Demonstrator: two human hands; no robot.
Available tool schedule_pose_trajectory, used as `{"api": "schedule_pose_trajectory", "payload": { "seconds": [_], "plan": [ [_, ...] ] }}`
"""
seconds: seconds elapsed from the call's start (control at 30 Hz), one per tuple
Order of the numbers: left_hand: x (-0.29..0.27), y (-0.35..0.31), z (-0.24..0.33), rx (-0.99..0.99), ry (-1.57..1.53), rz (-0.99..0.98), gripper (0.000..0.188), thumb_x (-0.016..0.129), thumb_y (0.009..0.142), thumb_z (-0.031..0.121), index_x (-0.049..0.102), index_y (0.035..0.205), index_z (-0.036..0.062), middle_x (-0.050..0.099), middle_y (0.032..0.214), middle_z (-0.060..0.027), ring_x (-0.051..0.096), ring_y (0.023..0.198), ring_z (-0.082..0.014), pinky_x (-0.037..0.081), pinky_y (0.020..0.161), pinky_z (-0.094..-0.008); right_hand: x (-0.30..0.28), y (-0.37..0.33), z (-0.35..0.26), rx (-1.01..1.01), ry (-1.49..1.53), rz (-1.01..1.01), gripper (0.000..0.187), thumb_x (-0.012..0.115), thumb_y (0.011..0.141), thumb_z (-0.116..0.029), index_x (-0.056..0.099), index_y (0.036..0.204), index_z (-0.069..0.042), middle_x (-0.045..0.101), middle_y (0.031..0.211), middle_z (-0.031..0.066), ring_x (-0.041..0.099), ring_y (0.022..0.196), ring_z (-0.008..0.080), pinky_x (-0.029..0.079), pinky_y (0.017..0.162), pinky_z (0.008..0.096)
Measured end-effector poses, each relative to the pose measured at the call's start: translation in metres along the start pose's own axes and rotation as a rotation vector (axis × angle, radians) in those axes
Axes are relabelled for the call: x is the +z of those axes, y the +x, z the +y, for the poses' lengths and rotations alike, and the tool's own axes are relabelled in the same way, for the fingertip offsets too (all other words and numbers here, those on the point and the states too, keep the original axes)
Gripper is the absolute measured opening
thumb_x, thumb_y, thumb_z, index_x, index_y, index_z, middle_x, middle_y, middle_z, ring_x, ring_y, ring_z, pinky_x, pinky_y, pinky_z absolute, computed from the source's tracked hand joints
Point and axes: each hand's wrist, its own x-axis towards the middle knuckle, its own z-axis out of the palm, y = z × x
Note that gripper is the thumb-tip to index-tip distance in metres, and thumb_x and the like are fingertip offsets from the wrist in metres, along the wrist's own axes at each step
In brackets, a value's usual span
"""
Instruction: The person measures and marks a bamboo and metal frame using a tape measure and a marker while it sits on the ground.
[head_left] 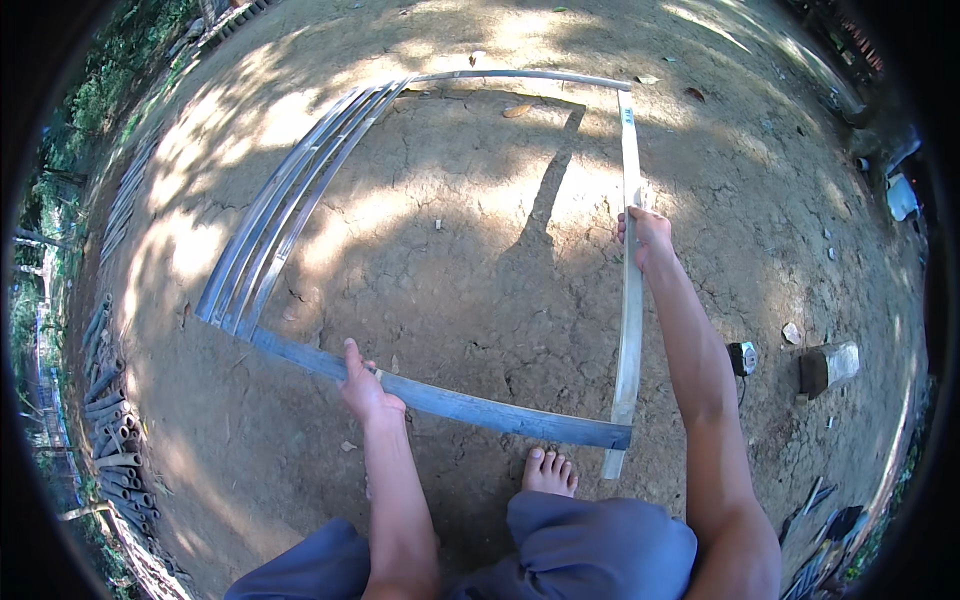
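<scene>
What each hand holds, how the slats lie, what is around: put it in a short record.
Left hand: grips near slat
Right hand: grips right slat
Far slat: joins the outline, touched by neither hand
Left slats: several, side by side
Near right corner: right slat's end pokes past near slat
Foot: bare, beside near slat
Ground: cracked soil
Far right: block
Far left: piled poles

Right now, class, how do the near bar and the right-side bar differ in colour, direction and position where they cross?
Colour: the near bar looks bluish grey; the right-side bar looks paler.
Direction: the near bar runs left to right; the right-side bar runs near to far.
Crossing: the near bar appears on top; the right-side bar's end sticks out beneath it.
Shared: both are long and narrow.
</scene>
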Motion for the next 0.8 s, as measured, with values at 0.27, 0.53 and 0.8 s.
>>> {"api": "schedule_pose_trajectory", "payload": {
  "seconds": [0.27, 0.53, 0.8],
  "plan": [
    [0.086, 0.064, 0.044, 0.130, 0.118, -0.310, 0.034, 0.076, 0.087, 0.034, 0.063, 0.099, 0.0046, 0.054, 0.085, -0.0002, 0.052, 0.078, -0.0130, 0.045, 0.075, -0.0341, -0.044, -0.020, 0.022, 0.032, 0.340, 0.137, 0.013, 0.046, 0.101, -0.006, 0.050, 0.105, 0.005, 0.061, 0.081, 0.0124, 0.058, 0.062, 0.0187, 0.050, 0.056, 0.0342],
    [0.125, 0.111, 0.135, 0.965, 1.232, -0.416, 0.068, 0.065, 0.091, 0.050, 0.056, 0.131, -0.0044, 0.062, 0.119, -0.0190, 0.060, 0.113, -0.0305, 0.048, 0.097, -0.0450, 0.055, -0.165, 0.107, 0.183, 0.657, 0.148, 0.026, 0.042, 0.105, -0.013, 0.036, 0.129, -0.006, 0.061, 0.107, 0.0161, 0.068, 0.088, 0.0274, 0.060, 0.072, 0.0418],
    [0.051, -0.013, 0.014, 0.875, 1.720, -1.473, 0.059, 0.084, 0.072, 0.039, 0.065, 0.118, 0.0066, 0.064, 0.115, -0.0217, 0.059, 0.114, -0.0372, 0.051, 0.092, -0.0446, 0.106, -0.281, 0.162, 0.320, 0.555, -0.183, 0.023, 0.047, 0.106, -0.022, 0.042, 0.127, -0.014, 0.065, 0.119, 0.0092, 0.066, 0.107, 0.0215, 0.054, 0.089, 0.0396]
  ]
}}
